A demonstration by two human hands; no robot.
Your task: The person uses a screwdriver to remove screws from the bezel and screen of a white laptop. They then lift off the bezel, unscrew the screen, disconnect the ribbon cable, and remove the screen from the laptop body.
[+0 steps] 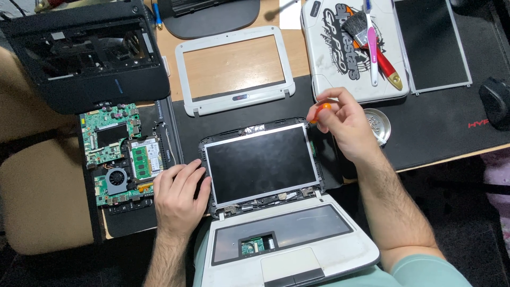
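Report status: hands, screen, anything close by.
Left hand steadies screen panel edge. Right hand holds orange screwdriver at top-right corner. Screw dish beside it.

An electronics repair bench, probably in a home. Around the opened laptop [265, 175]: a bare green motherboard [119, 154] to its left, a detached white bezel [234, 69] behind it, a screw dish [378, 125] and brushes [372, 40] to its right.

Bare, hairy forearms; pale green short sleeve at the right arm.
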